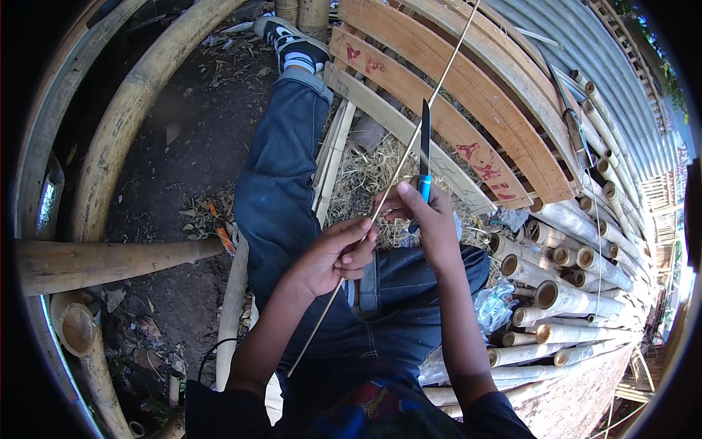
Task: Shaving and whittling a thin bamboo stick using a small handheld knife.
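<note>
A long, thin bamboo strip (448, 67) slants across my lap, its near end over my thigh and its far end running out of the top of the view. My left hand (333, 257) pinches it near my knees. My right hand (430, 214) grips a knife (425, 139) with a blue handle and a dark blade pointing up and away. The fingertips of that hand are at the strip, just beyond my left hand. The blade stands close beside the strip; whether they touch I cannot tell.
A slatted wooden pallet (468, 88) leans ahead to the right, above pale shavings (358, 175). Stacked bamboo poles (563, 296) lie on the right. Thick bamboo (121, 132) curves along the left, and another pole (110, 265) juts in over the dirt ground. A clear plastic bag (495, 305) lies near my right knee.
</note>
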